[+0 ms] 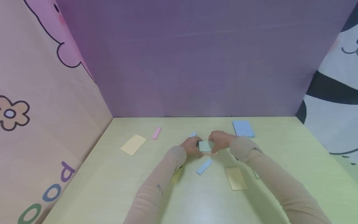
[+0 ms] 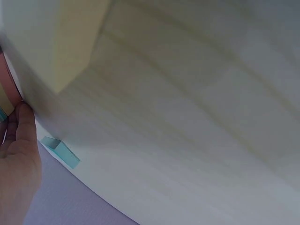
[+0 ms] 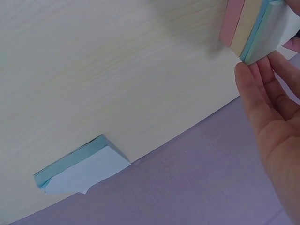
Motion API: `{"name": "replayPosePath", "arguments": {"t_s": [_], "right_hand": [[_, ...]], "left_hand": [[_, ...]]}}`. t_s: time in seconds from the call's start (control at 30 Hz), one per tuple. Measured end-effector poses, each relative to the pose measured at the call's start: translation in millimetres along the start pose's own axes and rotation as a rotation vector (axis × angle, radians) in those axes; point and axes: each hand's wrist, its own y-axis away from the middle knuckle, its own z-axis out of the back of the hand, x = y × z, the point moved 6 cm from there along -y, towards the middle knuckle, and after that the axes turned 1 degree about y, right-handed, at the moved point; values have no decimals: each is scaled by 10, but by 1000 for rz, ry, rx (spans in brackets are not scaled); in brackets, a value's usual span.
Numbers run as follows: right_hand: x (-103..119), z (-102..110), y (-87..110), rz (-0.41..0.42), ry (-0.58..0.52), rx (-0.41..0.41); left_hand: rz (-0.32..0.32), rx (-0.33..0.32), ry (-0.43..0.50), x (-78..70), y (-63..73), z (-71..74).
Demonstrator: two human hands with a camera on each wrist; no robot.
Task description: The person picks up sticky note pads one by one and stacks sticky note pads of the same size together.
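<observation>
At the middle of the table, both hands are on a small stack of sticky note pads (image 1: pixel 206 146) with a pale green pad on top. My left hand (image 1: pixel 191 147) grips the left end of the stack, and my right hand (image 1: pixel 222 140) pinches the right end between thumb and fingers. Seen from the right wrist, the stack (image 3: pixel 255 28) shows pink, yellow, blue and pale green layers, with fingertips against its edge. In the left wrist view, only a corner of the stack (image 2: pixel 8 89) appears beside the fingers. A narrow blue pad (image 1: pixel 204 166) lies in front.
Left lie a pale yellow pad (image 1: pixel 133 144) and a pink strip pad (image 1: pixel 157 133). A blue pad (image 1: pixel 243 129) is back right, a yellow pad (image 1: pixel 236 179) front right. Sleeves partly cover a yellow strip pad (image 1: pixel 176 176) and a green one (image 1: pixel 256 175). A purple wall (image 1: pixel 195 62) stands behind.
</observation>
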Motion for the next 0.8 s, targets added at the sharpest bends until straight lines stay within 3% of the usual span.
{"name": "replayPosePath", "arguments": {"t_s": [0.8], "right_hand": [[13,31,1,5,4,-6]], "left_hand": [[-21,-2,10,0,8,20]]}}
